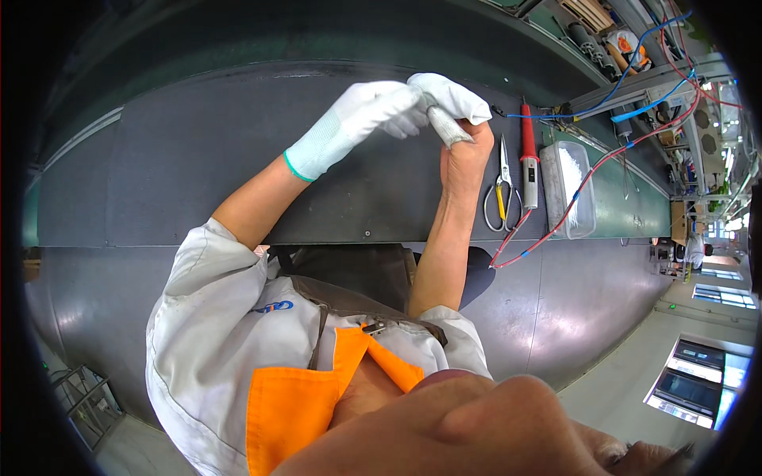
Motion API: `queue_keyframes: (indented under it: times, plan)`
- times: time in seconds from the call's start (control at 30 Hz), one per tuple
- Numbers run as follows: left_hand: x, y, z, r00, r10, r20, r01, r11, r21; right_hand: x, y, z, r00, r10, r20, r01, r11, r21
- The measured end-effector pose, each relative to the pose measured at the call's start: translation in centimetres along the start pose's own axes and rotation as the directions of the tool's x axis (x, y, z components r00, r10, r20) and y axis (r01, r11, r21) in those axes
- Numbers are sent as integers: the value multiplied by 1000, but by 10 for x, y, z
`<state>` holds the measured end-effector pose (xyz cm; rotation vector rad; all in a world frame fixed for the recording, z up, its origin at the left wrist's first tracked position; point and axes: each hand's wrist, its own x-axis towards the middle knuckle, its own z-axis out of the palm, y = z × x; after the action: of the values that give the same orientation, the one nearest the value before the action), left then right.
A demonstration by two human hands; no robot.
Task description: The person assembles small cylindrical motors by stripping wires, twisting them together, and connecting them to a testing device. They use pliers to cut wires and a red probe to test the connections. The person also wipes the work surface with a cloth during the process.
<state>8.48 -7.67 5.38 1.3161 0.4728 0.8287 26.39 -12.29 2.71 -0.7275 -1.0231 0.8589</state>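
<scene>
Both of my hands meet above the dark work mat, at its far side. On my left hand (361,111) is a white knit glove with a teal cuff. Its thumb and fingertips close together against the fingertips of my right hand (471,141). White cloth covers the fingers and thumb of that right hand, while its back and wrist are bare. Its fingers bend toward the thumb in a pinch. Whatever lies between the fingertips is hidden. To the right of my right hand lie scissors (503,178) with a yellow part by the handles, and a red-and-grey pen-shaped tool (529,155).
A clear plastic box (589,214) with thin white pieces stands right of the red tool. A red cable (603,159) and a blue cable (540,117) run across the bench's right side to a metal frame (635,87). The bench's front edge lies just before my body.
</scene>
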Motion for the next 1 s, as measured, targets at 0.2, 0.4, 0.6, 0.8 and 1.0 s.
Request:
queue_keyframes:
  times: [0.2, 0.4, 0.6, 0.8, 1.0]
  plan:
    - [4, -7, 14, 1000, 2, -17, -1, 997, 83, -5, 1, 3, 998, -19, 56, 21, 999, -39]
    - [-2, 3, -12, 929, 176, -326, -117, 975, 191, -6, -4, -2, 990, -32, 141, 9, 987, 163]
    - [-3, -30, -36, 939, -42, -340, 16, 997, -80, -7, 10, -10, 985, -28, 170, -20, 962, 274]
    - [-8, -5, -10, 867, 342, -363, -205, 908, 366, -9, 1, -2, 978, 1, 210, -36, 986, 162]
    - [-11, 12, 20, 724, 664, 184, -538, 378, 754, -14, 4, 5, 984, 43, 175, -50, 998, 39]
